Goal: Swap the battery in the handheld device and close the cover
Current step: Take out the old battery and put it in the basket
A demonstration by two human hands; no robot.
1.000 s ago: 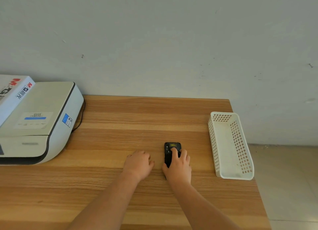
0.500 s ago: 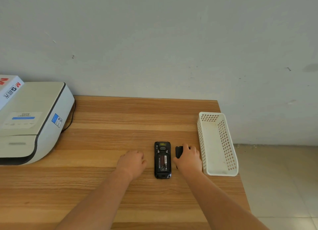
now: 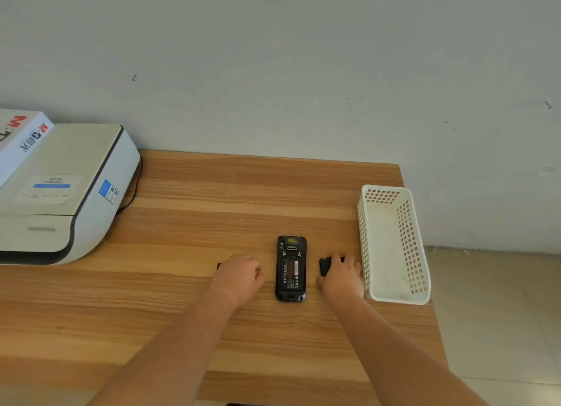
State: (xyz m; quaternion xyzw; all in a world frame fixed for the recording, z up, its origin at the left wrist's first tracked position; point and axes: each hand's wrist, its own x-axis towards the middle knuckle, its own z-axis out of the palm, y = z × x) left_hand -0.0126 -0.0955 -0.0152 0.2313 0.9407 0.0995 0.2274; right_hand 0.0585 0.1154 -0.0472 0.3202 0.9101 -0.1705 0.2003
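Note:
The black handheld device lies face down in the middle of the wooden table. Its back is uncovered and a labelled battery shows in the bay. My right hand rests just right of the device, fingers curled over the black back cover, which lies on the table. Left of the device, my left hand lies knuckles up and curled. A small black object peeks out at its left edge, mostly hidden.
A white perforated plastic basket stands at the table's right edge, right beside my right hand. A white printer with a box on top fills the left side, its cable trailing behind. A grey wall runs along the back.
My right hand took the cover off the device and carried it right, down beside the basket. The battery bay now shows. A dark edge has appeared by my left hand.

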